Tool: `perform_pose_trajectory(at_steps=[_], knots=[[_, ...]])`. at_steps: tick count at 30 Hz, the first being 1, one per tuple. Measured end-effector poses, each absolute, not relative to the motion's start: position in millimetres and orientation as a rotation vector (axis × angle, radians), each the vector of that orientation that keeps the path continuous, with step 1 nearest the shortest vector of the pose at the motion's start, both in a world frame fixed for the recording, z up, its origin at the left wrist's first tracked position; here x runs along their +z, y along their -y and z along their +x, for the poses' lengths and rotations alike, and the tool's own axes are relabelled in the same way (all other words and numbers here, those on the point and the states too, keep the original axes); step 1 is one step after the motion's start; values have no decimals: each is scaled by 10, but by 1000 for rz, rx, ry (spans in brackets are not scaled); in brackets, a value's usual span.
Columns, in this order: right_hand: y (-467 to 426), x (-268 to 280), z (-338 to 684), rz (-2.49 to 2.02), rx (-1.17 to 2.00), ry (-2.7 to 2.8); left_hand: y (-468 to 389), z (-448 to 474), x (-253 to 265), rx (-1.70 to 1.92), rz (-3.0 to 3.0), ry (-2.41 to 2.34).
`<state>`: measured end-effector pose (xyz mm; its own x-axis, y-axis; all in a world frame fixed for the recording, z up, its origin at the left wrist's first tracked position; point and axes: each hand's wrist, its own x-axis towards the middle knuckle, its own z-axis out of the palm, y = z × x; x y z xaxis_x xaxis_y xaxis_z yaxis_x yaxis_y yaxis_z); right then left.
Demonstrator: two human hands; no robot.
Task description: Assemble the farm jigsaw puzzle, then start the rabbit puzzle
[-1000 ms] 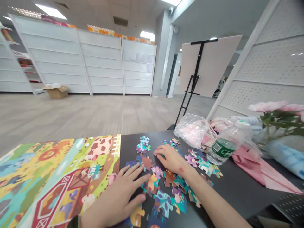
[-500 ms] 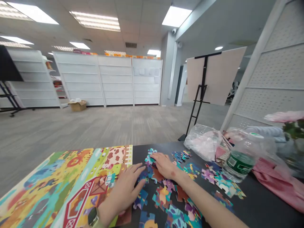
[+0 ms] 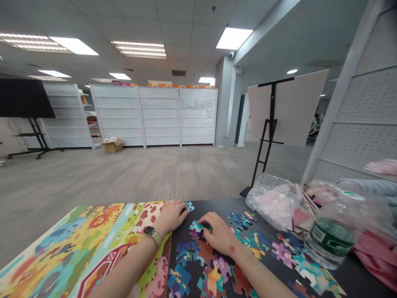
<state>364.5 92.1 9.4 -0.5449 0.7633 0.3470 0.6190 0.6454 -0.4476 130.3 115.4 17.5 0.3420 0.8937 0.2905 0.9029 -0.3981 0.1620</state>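
Observation:
My left hand (image 3: pixel 173 214), with a watch (image 3: pixel 149 231) on its wrist, lies at the top right corner of the bright illustrated board (image 3: pixel 105 231). Its fingers and thumb are closed on a small light-blue puzzle piece (image 3: pixel 189 205) near the table's far edge. To the right, my right hand (image 3: pixel 218 232) pinches a teal and purple puzzle piece (image 3: pixel 196 227) just above or on the dark table. Below both hands are blue puzzle pieces (image 3: pixel 179 279), a brown one (image 3: pixel 204 252) and an orange animal piece (image 3: pixel 213 281). My right palm and forearm partly cover others.
More puzzle pieces (image 3: pixel 242 219) lie right of my right arm, with a joined cluster (image 3: pixel 310 269) farther right. A water bottle (image 3: pixel 330 236), a clear plastic bag (image 3: pixel 273 203) and pink cloth (image 3: pixel 376 260) stand along the right side. An easel (image 3: pixel 271 124) is beyond the table.
My left hand has moved up and right from the board's middle to a light-blue piece at the far edge. My right hand has come back slightly with a piece. The view has tilted up and left.

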Motion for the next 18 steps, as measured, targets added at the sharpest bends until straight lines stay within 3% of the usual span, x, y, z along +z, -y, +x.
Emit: perform_pose_trajectory(at_steps=[18], knots=[[-983,54,3622,-1219,237,2302,-1090,1207,46,-710,-2607,1629]])
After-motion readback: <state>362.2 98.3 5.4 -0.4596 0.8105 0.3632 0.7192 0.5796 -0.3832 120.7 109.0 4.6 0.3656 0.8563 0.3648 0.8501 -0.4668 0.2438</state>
